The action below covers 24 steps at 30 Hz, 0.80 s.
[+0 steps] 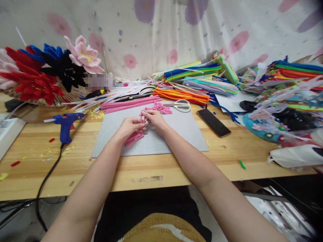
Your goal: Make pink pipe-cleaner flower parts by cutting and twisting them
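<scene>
1. White power strip (10, 136), at the left edge of the wooden counter (227, 161).
2. Fuzzy flowers: red (36, 85), black (66, 71) and pale pink (84, 55), in a cluster toward the rear; blue petals among them.
3. Glue gun (66, 126), blue, pale stick protruding at the back; dark cord running off the front edge.
4. Long pink stems (131, 103), a loose bunch along the rear edge of a grey mat (161, 146).
5. Left hand (131, 127), above the mat; thumb and fingers closed together, pinching the lower part of item 7.
6. Short pink pieces (133, 138), several, lying on the mat just below the left hand.
7. Bent pink stem (142, 117), one, slender, held upright between both hands, over the mat.
8. Right hand (155, 118), thumb and forefinger drawn together, pinching the stem near its upper bend.
9. Pink flower (160, 107), looped petals, on the mat just beyond the right hand.
10. Scissors (182, 106), pale handles, beside the flower; orange bundle (181, 95) behind.
11. Phone (214, 122), dark screen up, right of the mat.
12. Green scrap (242, 164), near the front edge.
</scene>
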Available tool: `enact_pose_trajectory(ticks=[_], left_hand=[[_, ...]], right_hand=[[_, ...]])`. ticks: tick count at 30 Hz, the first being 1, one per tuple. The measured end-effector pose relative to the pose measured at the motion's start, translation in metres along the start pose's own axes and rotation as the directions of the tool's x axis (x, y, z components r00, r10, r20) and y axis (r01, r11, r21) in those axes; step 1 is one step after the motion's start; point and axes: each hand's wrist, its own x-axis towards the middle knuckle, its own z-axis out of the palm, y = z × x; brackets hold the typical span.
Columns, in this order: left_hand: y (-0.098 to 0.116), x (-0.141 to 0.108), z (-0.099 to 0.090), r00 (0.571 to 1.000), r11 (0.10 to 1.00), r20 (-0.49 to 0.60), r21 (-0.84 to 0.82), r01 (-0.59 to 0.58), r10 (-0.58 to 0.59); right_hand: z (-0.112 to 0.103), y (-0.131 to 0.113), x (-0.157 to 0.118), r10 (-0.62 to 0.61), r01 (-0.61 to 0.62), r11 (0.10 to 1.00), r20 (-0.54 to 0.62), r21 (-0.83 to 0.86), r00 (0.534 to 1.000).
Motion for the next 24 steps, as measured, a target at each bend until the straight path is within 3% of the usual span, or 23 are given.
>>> enact_pose_trajectory(ticks=[16,19,24], left_hand=[[-0.001,0.001,0.004,0.999,1.0,-0.03,-0.001,-0.018,0.018],[0.0,0.0,0.003,1.0,1.0,0.005,-0.001,-0.01,0.01],[-0.001,0.0,-0.005,0.991,0.997,0.124,-0.059,0.055,-0.047]], right_hand=[[0.004,0.001,-0.001,0.067,-0.072,0.996,0.096,0.055,0.993],[-0.001,0.002,-0.002,0.123,-0.146,0.983,0.192,0.112,0.974],[-0.023,0.001,0.001,0.166,-0.304,0.908,0.416,0.29,0.894]])
